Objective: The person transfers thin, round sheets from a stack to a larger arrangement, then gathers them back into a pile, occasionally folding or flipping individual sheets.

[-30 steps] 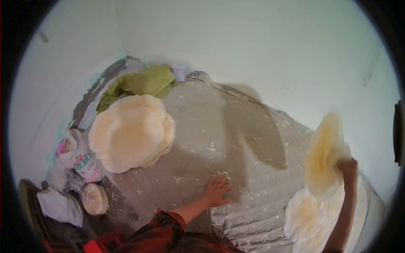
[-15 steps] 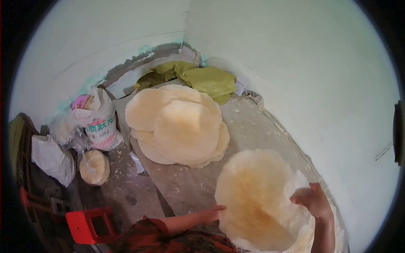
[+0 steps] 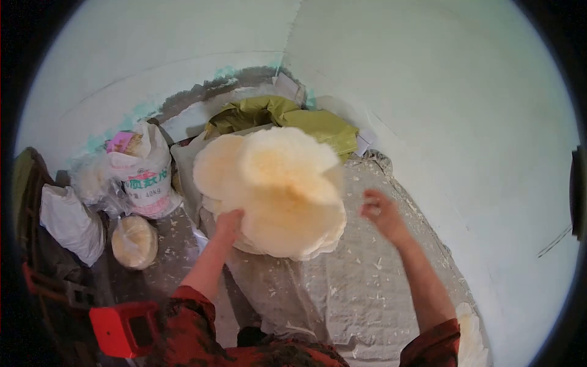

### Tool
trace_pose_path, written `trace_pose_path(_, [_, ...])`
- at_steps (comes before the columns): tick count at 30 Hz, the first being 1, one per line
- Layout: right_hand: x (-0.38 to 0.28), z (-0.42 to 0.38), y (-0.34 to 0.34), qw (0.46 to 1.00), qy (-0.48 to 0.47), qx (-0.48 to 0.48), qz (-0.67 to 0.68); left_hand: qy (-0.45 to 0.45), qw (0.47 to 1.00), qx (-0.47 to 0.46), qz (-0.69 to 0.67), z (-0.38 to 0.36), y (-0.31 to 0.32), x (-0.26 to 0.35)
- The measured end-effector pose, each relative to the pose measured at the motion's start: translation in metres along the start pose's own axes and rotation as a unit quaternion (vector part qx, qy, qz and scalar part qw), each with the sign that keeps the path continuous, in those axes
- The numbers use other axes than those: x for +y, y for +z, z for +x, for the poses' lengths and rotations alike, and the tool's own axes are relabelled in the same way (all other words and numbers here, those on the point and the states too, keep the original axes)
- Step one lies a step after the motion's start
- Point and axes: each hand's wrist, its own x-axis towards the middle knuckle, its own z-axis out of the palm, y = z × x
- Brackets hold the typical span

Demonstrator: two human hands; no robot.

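A broad, thin round flatbread [image 3: 292, 214], browned in its middle, lies over a pile of similar pale flatbreads [image 3: 217, 164]. At its left edge my left hand [image 3: 230, 225] is closed with the rim between its fingers. My right hand [image 3: 382, 215] is held off to the right of the pile, loosely curled with fingers apart and nothing in it. Motion blurs the upper part of the top flatbread.
Below the pile spreads a crumb-strewn grey cloth [image 3: 367, 287]. Left stand a printed white sack [image 3: 148, 183], a bagged stack of rounds [image 3: 134, 243], a white bag [image 3: 72, 225] and a red stool [image 3: 116, 330]. Olive sheeting [image 3: 321, 127] lies behind; more flatbread [image 3: 471, 336] shows lower right.
The browned flatbread has moved from the lower right up and left onto the pile. My right hand has let go of it; my left hand has travelled with it.
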Motion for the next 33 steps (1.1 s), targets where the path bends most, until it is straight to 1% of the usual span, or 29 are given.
trace_pose_path(1, [0.014,-0.017,0.022,0.999,0.000,-0.032,-0.003,0.022,0.999,0.022,0.018,0.010,-0.017,-0.005])
trace_pose_path(2, [0.032,-0.038,0.043,0.998,0.000,-0.064,-0.005,0.018,0.999,0.021,0.019,0.036,-0.051,-0.025])
trace_pose_path(3, [0.056,-0.060,0.059,0.995,0.022,-0.100,-0.004,0.120,0.984,0.011,0.133,0.069,-0.089,-0.054])
trace_pose_path(5, [0.101,-0.107,0.085,0.986,0.068,-0.155,0.016,0.220,0.944,-0.008,0.246,0.082,-0.094,-0.064])
trace_pose_path(6, [0.118,-0.132,0.090,0.980,0.091,-0.176,0.036,0.138,0.977,0.039,0.159,0.067,-0.076,-0.051])
trace_pose_path(7, [0.129,-0.155,0.091,0.972,0.133,-0.185,0.058,0.053,0.992,0.087,0.072,0.047,-0.059,-0.036])
trace_pose_path(8, [0.138,-0.176,0.089,0.962,0.174,-0.193,0.082,0.051,0.992,0.082,0.077,0.025,-0.042,-0.017])
trace_pose_path(10, [0.156,-0.215,0.083,0.927,0.293,-0.162,0.170,0.046,0.978,0.134,0.153,-0.008,-0.015,0.014])
trace_pose_path(11, [0.157,-0.235,0.076,0.915,0.316,-0.126,0.215,0.046,0.978,0.126,0.160,0.010,-0.026,0.008])
trace_pose_path(12, [0.160,-0.255,0.072,0.900,0.338,-0.089,0.261,0.120,0.962,0.118,0.213,0.039,-0.053,-0.004])
trace_pose_path(13, [0.170,-0.276,0.072,0.895,0.353,-0.064,0.265,0.193,0.939,0.109,0.263,0.053,-0.066,-0.013])
trace_pose_path(14, [0.180,-0.299,0.074,0.889,0.368,-0.038,0.270,0.194,0.938,0.099,0.269,0.040,-0.056,-0.014])
trace_pose_path(15, [0.186,-0.320,0.077,0.887,0.369,-0.029,0.276,0.290,0.816,0.211,0.454,0.015,-0.037,-0.007])
trace_pose_path(16, [0.193,-0.342,0.083,0.889,0.383,-0.019,0.252,0.371,0.635,0.310,0.602,-0.003,-0.019,-0.003])
trace_pose_path(17, [0.197,-0.361,0.090,0.888,0.398,-0.010,0.228,0.379,0.634,0.300,0.603,-0.013,-0.006,-0.002])
trace_pose_path(18, [0.202,-0.378,0.101,0.885,0.402,-0.001,0.236,0.386,0.616,0.209,0.654,-0.021,0.003,-0.003])
trace_pose_path(19, [0.208,-0.394,0.114,0.869,0.419,0.008,0.265,0.386,0.590,0.115,0.700,-0.028,0.008,-0.007])
trace_pose_path(20, [0.213,-0.411,0.126,0.851,0.434,0.017,0.294,0.390,0.586,0.104,0.703,-0.030,0.008,-0.017])
trace_pose_path(22, [0.200,-0.421,0.141,0.835,0.441,0.045,0.325,0.255,0.534,0.009,0.806,-0.024,0.013,-0.045])
trace_pose_path(23, [0.188,-0.423,0.146,0.819,0.461,0.045,0.337,0.265,0.524,-0.007,0.809,-0.022,0.013,-0.055])
trace_pose_path(24, [0.182,-0.425,0.151,0.804,0.479,0.045,0.349,0.266,0.505,0.007,0.821,-0.018,0.011,-0.062])
trace_pose_path(25, [0.193,-0.436,0.165,0.818,0.463,0.057,0.336,0.266,0.487,0.025,0.831,-0.016,0.009,-0.067])
trace_pose_path(27, [0.209,-0.443,0.184,0.812,0.452,0.074,0.362,0.259,0.470,0.014,0.844,-0.007,0.002,-0.067])
trace_pose_path(28, [0.211,-0.453,0.188,0.808,0.441,0.097,0.378,0.243,0.433,0.009,0.868,0.003,-0.002,-0.068])
trace_pose_path(29, [0.201,-0.451,0.178,0.816,0.456,0.085,0.344,0.251,0.417,-0.010,0.874,0.004,-0.004,-0.067])
trace_pose_path(30, [0.191,-0.450,0.169,0.816,0.479,0.081,0.312,0.343,0.360,-0.037,0.867,0.040,-0.031,-0.080])
trace_pose_path(31, [0.207,-0.468,0.185,0.822,0.412,0.153,0.363,0.299,0.307,-0.017,0.903,0.071,-0.046,-0.104])
trace_pose_path(32, [0.198,-0.470,0.169,0.816,0.427,0.124,0.370,0.259,0.246,0.015,0.934,0.072,-0.027,-0.099])
trace_pose_path(33, [0.201,-0.481,0.168,0.812,0.428,0.158,0.365,0.296,0.305,0.010,0.905,0.003,0.031,-0.080])
